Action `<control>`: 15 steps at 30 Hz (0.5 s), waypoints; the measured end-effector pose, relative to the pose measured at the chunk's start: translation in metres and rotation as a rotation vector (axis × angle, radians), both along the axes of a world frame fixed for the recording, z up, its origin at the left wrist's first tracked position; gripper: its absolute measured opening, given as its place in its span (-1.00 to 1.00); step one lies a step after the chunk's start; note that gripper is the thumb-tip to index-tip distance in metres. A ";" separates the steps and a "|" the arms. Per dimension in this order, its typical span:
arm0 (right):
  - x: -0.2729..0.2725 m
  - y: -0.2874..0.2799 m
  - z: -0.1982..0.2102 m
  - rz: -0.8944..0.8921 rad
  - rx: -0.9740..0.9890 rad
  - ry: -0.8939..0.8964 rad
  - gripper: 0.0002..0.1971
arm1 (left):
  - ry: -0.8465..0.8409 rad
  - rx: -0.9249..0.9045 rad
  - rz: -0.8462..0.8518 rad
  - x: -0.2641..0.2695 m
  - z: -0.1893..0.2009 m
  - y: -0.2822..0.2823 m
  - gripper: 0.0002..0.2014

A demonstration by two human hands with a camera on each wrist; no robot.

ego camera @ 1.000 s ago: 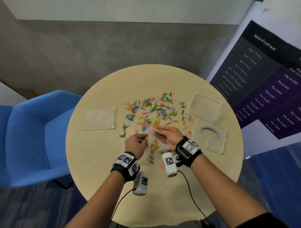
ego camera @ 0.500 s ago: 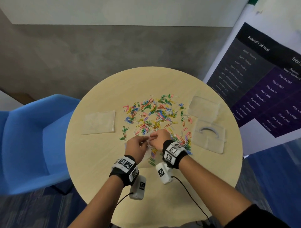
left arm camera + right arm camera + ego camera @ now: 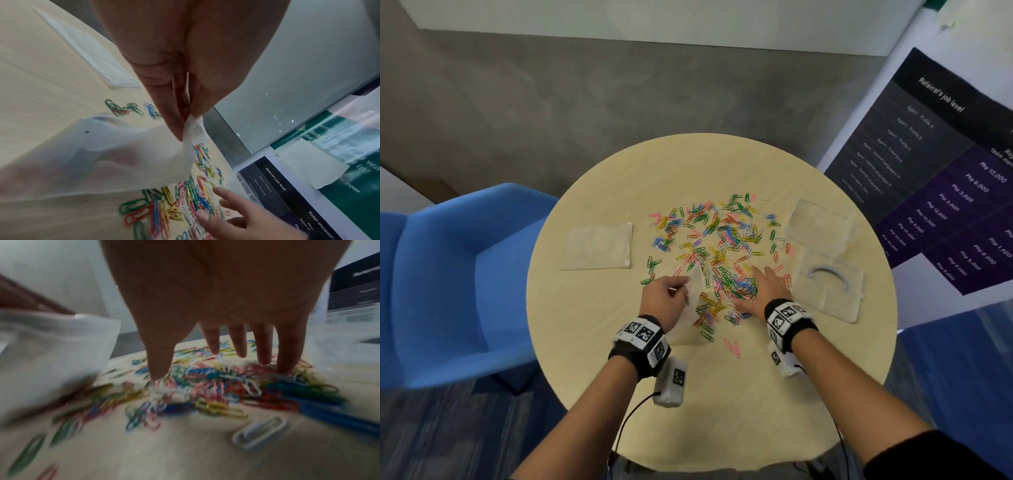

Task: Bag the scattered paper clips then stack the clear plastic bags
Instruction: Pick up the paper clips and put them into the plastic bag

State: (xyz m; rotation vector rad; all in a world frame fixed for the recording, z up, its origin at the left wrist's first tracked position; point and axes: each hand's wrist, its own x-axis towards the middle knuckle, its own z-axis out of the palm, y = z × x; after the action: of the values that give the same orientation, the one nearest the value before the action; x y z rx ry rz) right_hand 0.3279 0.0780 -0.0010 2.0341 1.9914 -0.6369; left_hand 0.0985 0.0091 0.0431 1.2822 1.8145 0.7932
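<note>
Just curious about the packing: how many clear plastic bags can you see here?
4: one flat clear plastic bag at the round table's left, two at its right, and one pinched by the left hand. Stacked bags could hide more.

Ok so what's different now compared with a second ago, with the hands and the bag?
The right hand left the bag's mouth, swung right and spread flat over the paper clips. The left hand kept pinching the clear bag by its edge. The stack of bags at left and the bags at right stayed put.
</note>
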 end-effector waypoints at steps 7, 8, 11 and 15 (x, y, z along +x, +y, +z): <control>-0.023 -0.010 -0.011 0.267 0.172 -0.112 -0.68 | -0.164 0.024 0.080 -0.008 0.007 -0.005 -0.86; -0.024 -0.009 -0.009 0.282 0.170 -0.098 -0.71 | -0.179 0.041 0.099 -0.010 0.009 -0.005 -0.88; -0.020 -0.003 0.000 0.271 0.141 -0.030 -0.76 | -0.179 0.073 0.120 -0.016 0.015 -0.005 -0.86; 0.000 -0.003 0.012 -0.136 0.154 0.370 -0.80 | -0.167 0.068 0.112 -0.019 0.018 -0.007 -0.87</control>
State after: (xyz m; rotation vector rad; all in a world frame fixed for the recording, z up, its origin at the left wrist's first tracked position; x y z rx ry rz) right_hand 0.3277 0.0749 0.0111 2.2970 2.1690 -0.9793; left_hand 0.0792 0.0023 0.0615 1.1285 1.7492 1.0003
